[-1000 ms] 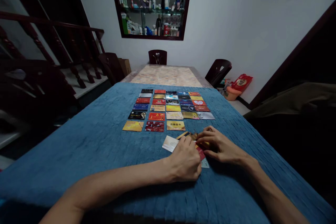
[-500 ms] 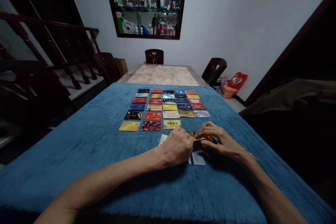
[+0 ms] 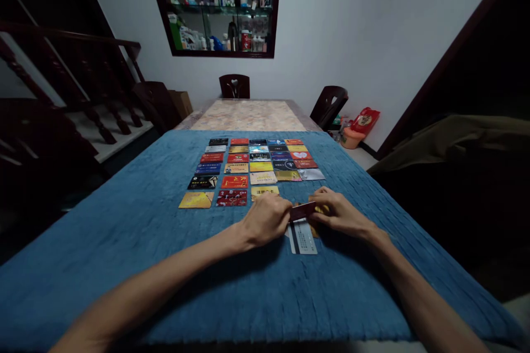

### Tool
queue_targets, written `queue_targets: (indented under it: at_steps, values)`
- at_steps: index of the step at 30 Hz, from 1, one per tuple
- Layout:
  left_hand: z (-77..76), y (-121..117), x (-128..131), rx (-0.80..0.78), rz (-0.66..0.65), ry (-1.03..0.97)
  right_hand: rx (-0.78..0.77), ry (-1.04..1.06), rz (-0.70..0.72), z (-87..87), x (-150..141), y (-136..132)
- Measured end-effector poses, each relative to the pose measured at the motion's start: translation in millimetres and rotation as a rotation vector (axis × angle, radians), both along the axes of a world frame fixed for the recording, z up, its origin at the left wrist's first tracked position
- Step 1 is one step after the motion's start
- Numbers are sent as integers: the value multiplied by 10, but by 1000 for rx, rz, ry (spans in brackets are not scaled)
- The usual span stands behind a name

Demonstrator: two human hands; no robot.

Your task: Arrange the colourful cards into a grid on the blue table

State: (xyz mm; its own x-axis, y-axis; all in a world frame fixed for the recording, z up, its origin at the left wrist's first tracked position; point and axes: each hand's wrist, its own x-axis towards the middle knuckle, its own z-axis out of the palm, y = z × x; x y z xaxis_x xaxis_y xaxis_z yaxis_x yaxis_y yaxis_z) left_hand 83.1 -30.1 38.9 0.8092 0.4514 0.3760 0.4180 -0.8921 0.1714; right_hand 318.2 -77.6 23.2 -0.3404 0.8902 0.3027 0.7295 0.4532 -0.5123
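A dark red plastic card is held up, tilted, between my two hands. My left hand is closed on its left end, the fingers curled and partly hidden. My right hand pinches the right end between thumb and fingers. Just below, a silver card with a black stripe lies on the blue cloth, striped side up. Bits of yellow and gold cards show under and beside my right hand, mostly covered. Beyond my left hand, a gold card with black characters is partly hidden by the knuckles.
Cards in several colours lie in rows farther up the cloth, among them a dark red one and a yellow one. A marble-patterned tabletop continues past the cloth. Dark chairs stand around the table.
The dark red card has come into view, raised between my hands. More of the silver striped card is uncovered. The camera view has shifted slightly, moving the scene left.
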Motion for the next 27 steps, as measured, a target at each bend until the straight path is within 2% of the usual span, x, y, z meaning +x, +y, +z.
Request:
queue_targets:
  at_steps: [6, 13, 16, 20, 23, 27]
  values:
    - [-32, 49, -15, -94, 12, -95, 64, 104, -103, 16, 70, 2]
    - [-67, 28, 9, -121, -6, -120, 132, 289, -147, 42, 29, -9]
    - [-77, 33, 12, -115, -28, -132, 209, 332, -175, 18, -13, -17]
    - [-59, 47, 7, -113, -42, -271, 363, 293, -209, 42, -65, -46]
    - [-34, 28, 8, -100, -77, -382, 438, 208, -167, 77, -110, -68]
    - [-29, -20, 20, -105, -104, -418, 482, 98, -93, 68, -174, -69]
